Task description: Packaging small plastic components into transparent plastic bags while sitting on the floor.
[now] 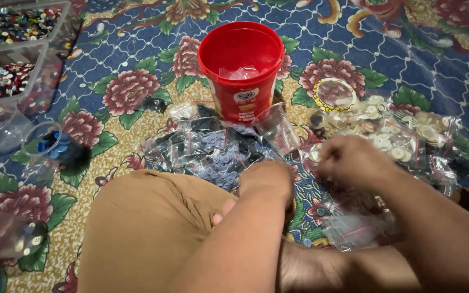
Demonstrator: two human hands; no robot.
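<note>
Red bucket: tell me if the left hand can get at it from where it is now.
Probably yes. The left hand sits just short of the red bucket, with only flat bags of blue buttons and a clear cup lying between, and nothing covers the bucket.

A single head-worn camera looks steeply down from close above a seated person's lap onto a floral floor covering [137, 49]. It faces forward, away from the body. The person's forearms enter from the bottom edge, and the far edge of the covering probably lies beyond the top of the view.
</note>
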